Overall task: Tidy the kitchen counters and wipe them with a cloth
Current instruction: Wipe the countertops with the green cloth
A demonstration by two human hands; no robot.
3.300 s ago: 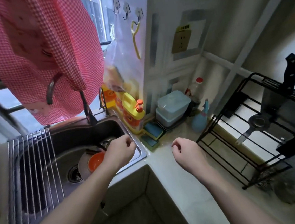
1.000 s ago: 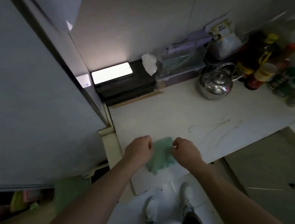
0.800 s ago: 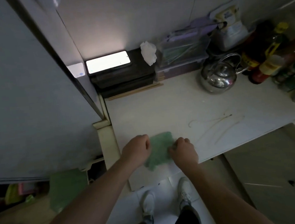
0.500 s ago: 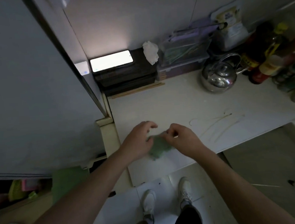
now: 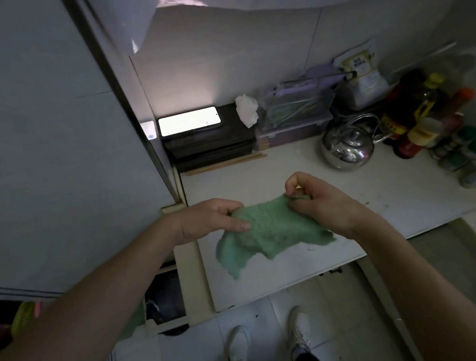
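In the dim centre of the frame, we hold a fuzzy pale-green cloth (image 5: 270, 235) stretched between both hands over the near edge of the white kitchen counter (image 5: 390, 195). Our left hand (image 5: 205, 220) pinches the cloth's left edge between thumb and fingers. Our right hand (image 5: 319, 202) nips the upper right corner with curled thumb and forefinger. The lower edge of the cloth hangs slack; we cannot tell whether it touches the surface.

We judge this to be the start of the wiping step, with the cloth being opened out and no stroke made yet. The next move calls for laying it flat on the counter, pressing a palm on it and sweeping across the bare middle.

The back of the counter is crowded, and that stands in the way of a full wipe. At centre, a lit phone (image 5: 190, 124) lies on a stack of black boxes (image 5: 214, 150), with wooden chopsticks (image 5: 224, 164) on the counter just in front. To the right come a crumpled white tissue (image 5: 246, 113), a clear plastic storage box (image 5: 294, 109) and a shiny steel kettle (image 5: 346, 149). At far right stands a cluster of sauce bottles (image 5: 416, 124) and small spice jars (image 5: 464, 149). These likely need shifting to reach the surface beneath.
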